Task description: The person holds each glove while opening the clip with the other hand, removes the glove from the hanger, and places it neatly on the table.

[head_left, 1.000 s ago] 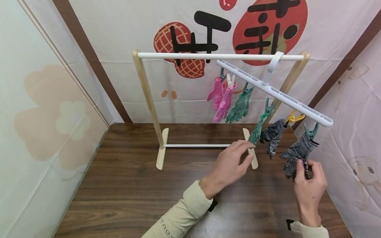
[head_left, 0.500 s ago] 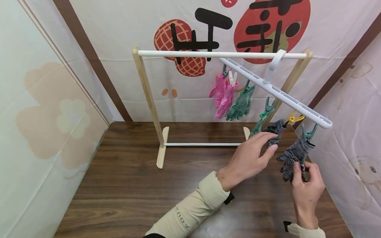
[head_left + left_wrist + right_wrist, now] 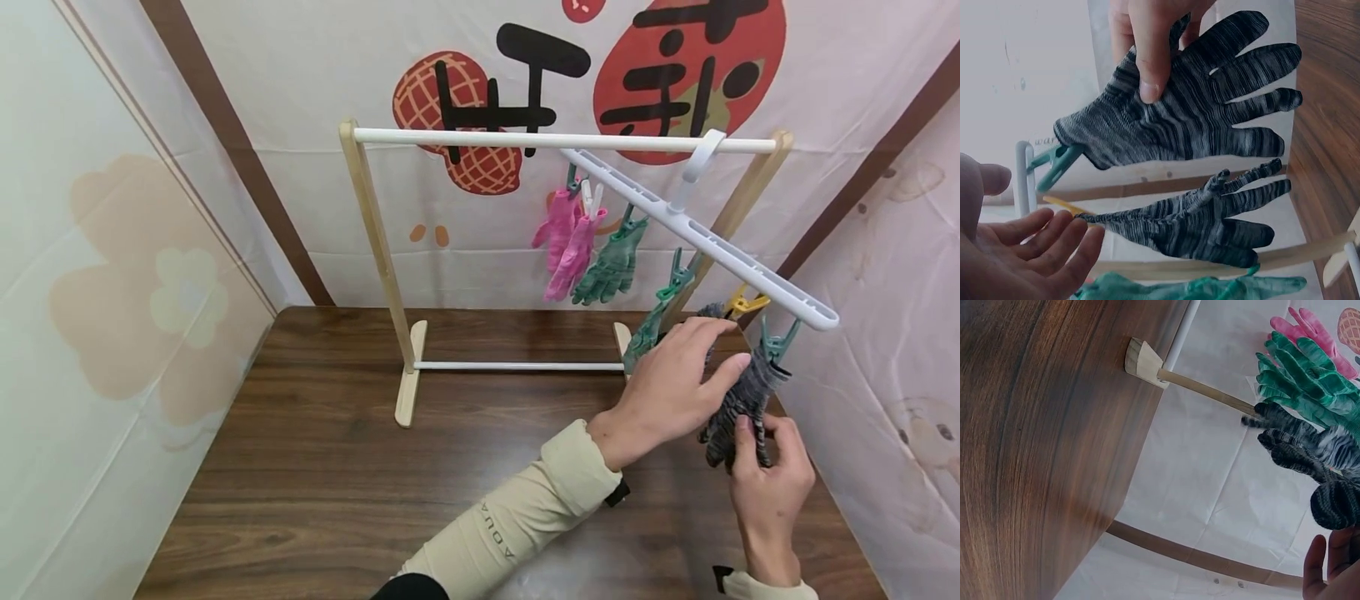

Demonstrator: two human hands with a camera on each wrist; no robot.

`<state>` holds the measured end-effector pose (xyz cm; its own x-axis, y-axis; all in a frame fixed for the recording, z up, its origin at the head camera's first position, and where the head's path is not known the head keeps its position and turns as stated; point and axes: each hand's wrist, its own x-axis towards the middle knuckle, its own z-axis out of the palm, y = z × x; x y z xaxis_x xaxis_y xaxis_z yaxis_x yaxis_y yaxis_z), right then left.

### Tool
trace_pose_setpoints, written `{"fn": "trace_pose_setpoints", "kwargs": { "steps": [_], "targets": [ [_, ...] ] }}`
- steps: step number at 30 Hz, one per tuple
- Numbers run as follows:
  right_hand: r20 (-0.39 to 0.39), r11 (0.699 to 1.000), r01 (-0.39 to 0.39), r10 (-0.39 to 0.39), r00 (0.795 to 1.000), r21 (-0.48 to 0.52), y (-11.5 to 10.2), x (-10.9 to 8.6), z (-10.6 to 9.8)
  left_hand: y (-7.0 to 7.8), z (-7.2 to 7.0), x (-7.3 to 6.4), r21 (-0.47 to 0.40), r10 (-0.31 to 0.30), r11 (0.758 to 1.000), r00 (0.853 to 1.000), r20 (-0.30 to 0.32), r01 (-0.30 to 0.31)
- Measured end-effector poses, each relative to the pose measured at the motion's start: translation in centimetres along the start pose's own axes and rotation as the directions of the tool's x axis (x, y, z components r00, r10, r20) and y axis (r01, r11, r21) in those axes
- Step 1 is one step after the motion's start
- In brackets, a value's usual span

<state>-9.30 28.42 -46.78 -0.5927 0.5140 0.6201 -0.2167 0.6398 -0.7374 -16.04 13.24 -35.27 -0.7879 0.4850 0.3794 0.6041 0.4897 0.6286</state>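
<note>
A grey-black striped knit glove (image 3: 753, 387) hangs from a green clothespin (image 3: 777, 337) at the hanger's near end. My right hand (image 3: 772, 479) pinches this glove, its thumb lying on the knit in the left wrist view. My left hand (image 3: 671, 387) is just left of it, fingers loosely bent and holding nothing. In the left wrist view, those fingers are close to the cuff of a second striped glove (image 3: 1191, 222), which hangs from a yellow clothespin (image 3: 744, 302); whether they touch it I cannot tell. The left hand partly hides this second glove in the head view.
The pale blue hanger (image 3: 720, 250) hooks over the white bar (image 3: 555, 139) of a wooden rack (image 3: 372, 217), slanting toward me. Green gloves (image 3: 612, 265) and pink gloves (image 3: 573, 258) hang farther along it. Below lies a brown wooden table (image 3: 315, 500).
My left hand has moved right, from beside the near green glove, past the second striped glove, to the near striped glove. My right hand keeps its pinch and has shifted slightly left.
</note>
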Motion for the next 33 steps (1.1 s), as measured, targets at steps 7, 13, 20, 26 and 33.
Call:
{"fn": "trace_pose_setpoints", "kwargs": {
  "steps": [7,13,20,26,33],
  "targets": [
    [0.034,1.0,0.026,-0.026,0.999,-0.009,0.3,-0.5,-0.2,1.1,1.1,0.6,0.047,-0.017,0.999,1.0,-0.017,0.017],
    [0.087,0.999,0.045,-0.046,0.995,0.006,0.6,-0.7,-0.2,2.0,1.7,1.2,0.085,-0.036,0.995,0.996,-0.078,0.043],
    [0.082,0.997,0.074,-0.077,0.994,0.028,0.8,-0.8,0.1,2.2,2.4,1.9,0.132,-0.072,0.987,0.983,-0.171,0.096],
    [0.098,0.997,0.069,-0.071,0.993,0.024,0.7,-1.0,0.1,2.4,2.7,2.5,0.148,-0.103,0.978,0.961,-0.257,0.144],
    [0.086,0.997,0.069,-0.071,0.994,0.031,0.5,-1.1,0.0,2.4,2.8,2.7,0.155,-0.105,0.975,0.949,-0.296,0.157]
  ]
}}
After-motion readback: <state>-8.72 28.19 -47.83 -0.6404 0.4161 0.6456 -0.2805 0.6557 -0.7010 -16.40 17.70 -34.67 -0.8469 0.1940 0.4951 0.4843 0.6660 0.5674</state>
